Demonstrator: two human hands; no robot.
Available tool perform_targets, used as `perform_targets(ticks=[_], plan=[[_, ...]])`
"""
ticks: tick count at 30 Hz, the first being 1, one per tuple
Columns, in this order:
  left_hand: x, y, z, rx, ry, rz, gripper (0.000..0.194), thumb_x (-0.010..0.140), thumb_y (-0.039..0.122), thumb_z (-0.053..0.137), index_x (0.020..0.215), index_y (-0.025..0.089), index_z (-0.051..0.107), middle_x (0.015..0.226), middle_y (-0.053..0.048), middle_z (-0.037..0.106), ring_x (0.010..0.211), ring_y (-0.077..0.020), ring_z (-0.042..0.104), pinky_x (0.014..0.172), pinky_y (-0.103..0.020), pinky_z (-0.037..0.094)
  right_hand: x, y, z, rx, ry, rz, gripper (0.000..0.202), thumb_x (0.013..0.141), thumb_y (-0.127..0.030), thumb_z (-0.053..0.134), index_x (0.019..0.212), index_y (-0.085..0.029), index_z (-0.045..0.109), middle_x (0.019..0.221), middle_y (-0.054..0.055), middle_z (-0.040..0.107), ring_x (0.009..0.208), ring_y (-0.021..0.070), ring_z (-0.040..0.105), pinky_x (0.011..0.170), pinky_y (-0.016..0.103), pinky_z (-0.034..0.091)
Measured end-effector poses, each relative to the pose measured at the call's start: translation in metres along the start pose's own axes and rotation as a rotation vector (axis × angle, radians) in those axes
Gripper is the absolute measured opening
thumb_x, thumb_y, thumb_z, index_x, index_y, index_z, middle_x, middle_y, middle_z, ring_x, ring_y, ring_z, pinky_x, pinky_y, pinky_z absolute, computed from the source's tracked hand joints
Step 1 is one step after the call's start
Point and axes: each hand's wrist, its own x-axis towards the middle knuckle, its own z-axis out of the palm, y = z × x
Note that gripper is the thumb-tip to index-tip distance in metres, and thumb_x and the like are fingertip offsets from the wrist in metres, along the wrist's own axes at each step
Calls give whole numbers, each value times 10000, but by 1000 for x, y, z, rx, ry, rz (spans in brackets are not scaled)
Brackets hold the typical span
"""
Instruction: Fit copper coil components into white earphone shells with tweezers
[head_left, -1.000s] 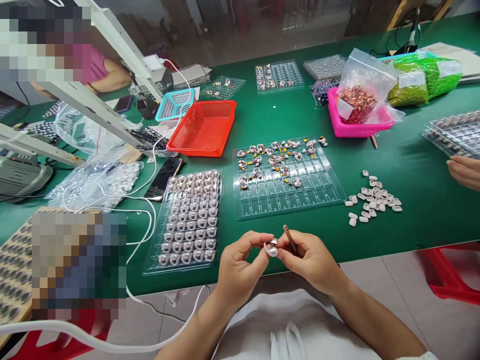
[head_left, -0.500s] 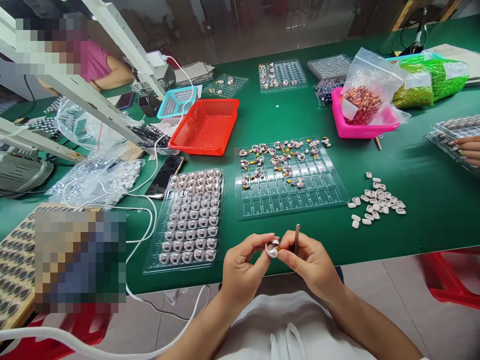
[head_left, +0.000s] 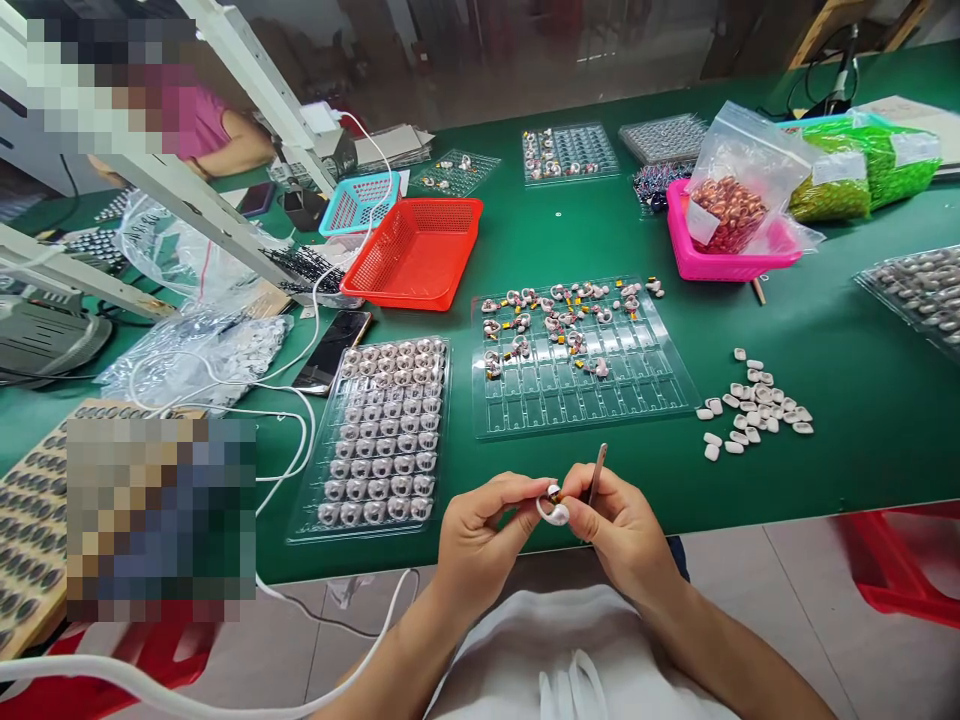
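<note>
Head view: small glossy white curved plastic shell [head_left: 556, 515] near front edge of green table [head_left: 757, 495], pinched in my left hand [head_left: 484, 535]. My right hand [head_left: 621, 520] clasps slim brown tool [head_left: 599, 472], fingertips meeting shell's other side. Likely light, stiff, slippery; dark-amber insert [head_left: 556, 497] probably delicate: hold outer curve.

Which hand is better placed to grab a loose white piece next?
Probably the right hand: it's nearer the loose white pieces, though it holds a thin brown tool. The left hand is farther.

White top [head_left: 510, 650], looped white cords [head_left: 589, 682], bare forearms [head_left: 731, 630], perhaps dark trousers [head_left: 680, 556]
</note>
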Motion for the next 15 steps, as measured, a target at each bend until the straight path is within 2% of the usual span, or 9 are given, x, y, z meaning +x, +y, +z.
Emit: perform_targets(ticks=[6, 11, 15], plan=[[-3, -5, 8, -57, 43, 62, 269, 833, 75, 724, 992, 277, 804, 900, -37, 780, 815, -159, 706, 736, -235, 570, -2, 7, 3, 2, 77, -48, 202, 882, -371, 724, 816, -201, 636, 724, -18, 526, 593, 109, 384, 528, 243, 311], [-4, -6, 11, -94, 71, 71, 264, 824, 71, 731, 978, 271, 807, 899, -38, 787, 814, -159, 709, 733, -233, 577, -3, 7, 6, -44, 97, -173, 124, 899, -313, 705, 840, -216, 657, 762, -3, 545, 687, 144, 478, 615, 265, 392], [-3, -4, 11, -91, 67, 65, 234, 825, 84, 733, 967, 254, 811, 901, -51, 793, 818, -172, 718, 743, -252, 580, -2, 7, 7, -32, 98, -193, 131, 886, -319, 719, 835, -217, 655, 756, -1, 539, 685, 149, 485, 609, 268, 393]])
